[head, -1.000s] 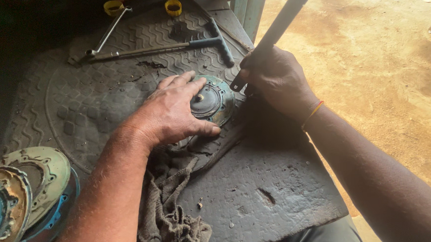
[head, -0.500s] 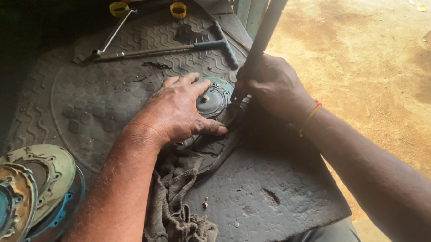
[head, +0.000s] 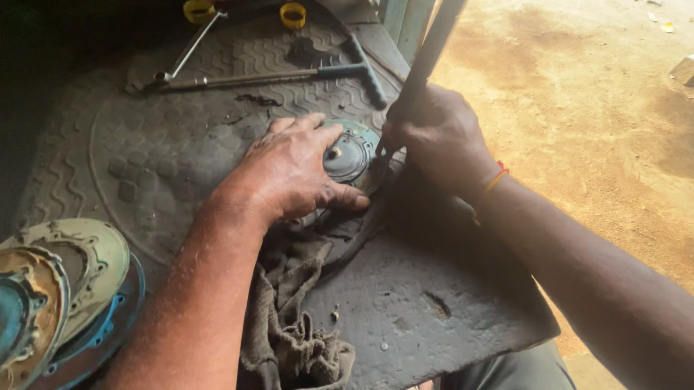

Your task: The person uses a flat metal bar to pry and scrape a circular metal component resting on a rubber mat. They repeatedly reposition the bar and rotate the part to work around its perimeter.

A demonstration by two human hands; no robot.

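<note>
Visibly round metal disc (head: 347,158), grimy, teal-rimmed, domed centre

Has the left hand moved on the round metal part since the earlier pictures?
No. The left hand stays pressed on the round metal part, at the same place against the patterned rubber mat.

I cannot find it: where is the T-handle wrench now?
In the head view, the T-handle wrench lies at the top of the rubber mat, beyond the left hand, near a yellow cap.
</note>
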